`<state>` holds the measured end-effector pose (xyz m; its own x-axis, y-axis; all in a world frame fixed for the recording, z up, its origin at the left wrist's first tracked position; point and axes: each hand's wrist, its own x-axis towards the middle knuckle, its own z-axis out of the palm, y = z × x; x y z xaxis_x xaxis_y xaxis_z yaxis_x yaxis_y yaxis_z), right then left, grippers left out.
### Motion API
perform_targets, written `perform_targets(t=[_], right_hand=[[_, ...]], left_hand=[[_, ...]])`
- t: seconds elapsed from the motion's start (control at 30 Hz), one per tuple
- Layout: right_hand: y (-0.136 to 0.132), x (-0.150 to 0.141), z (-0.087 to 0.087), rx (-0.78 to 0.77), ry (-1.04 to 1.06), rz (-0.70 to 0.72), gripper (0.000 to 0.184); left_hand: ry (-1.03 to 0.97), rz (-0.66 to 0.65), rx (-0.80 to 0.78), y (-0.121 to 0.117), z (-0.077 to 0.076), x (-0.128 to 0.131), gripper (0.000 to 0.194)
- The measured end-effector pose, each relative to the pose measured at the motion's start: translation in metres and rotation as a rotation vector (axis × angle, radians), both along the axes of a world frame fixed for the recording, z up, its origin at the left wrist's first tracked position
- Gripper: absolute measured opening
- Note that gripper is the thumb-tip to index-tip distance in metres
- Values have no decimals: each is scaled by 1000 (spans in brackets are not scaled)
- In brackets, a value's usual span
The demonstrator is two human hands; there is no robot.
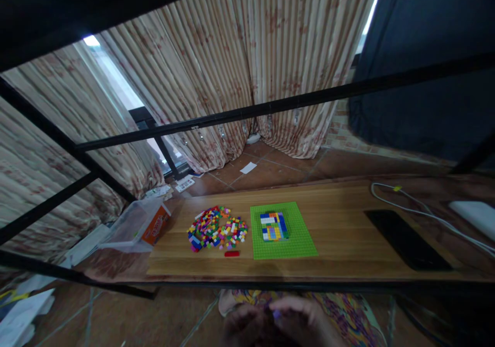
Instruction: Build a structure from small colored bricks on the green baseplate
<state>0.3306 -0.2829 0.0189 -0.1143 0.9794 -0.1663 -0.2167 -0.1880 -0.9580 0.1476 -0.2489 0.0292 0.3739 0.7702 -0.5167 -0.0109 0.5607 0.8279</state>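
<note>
Head view: we see a small purple plastic piece [276, 314] between the curled left hand [244, 325] and right hand [305, 317], before the brown wooden tabletop [340, 228]; which grips it, we cannot tell. We judge it light, stiff, slick, best pinched by opposite sides.

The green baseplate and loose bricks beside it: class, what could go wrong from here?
The small purple piece between the left hand and right hand might drop, since it is not over the table. The red piece lies near the table's front edge and could be knocked off. The loose bricks are spread close to the green baseplate, so a careless sweep might scatter them.
</note>
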Motion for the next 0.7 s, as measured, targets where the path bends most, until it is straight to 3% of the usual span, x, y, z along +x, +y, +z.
perform_targets(t=[0.1, 0.2, 0.33, 0.5, 0.7], right_hand=[[16, 26, 16, -39, -61, -195, 40], [42, 58, 25, -30, -98, -349, 50], [87, 90, 24, 24, -193, -500, 55], [138, 111, 7, 81, -275, -562, 53], [162, 118, -9, 34, -355, -531, 47]], left_hand=[[201, 138, 165, 33, 10, -10, 55], [368, 238, 363, 81, 27, -26, 54], [629, 225, 595, 145, 38, -41, 40], [971, 145, 844, 191, 24, -38, 25], [1077, 13, 955, 208, 3, -36, 28]])
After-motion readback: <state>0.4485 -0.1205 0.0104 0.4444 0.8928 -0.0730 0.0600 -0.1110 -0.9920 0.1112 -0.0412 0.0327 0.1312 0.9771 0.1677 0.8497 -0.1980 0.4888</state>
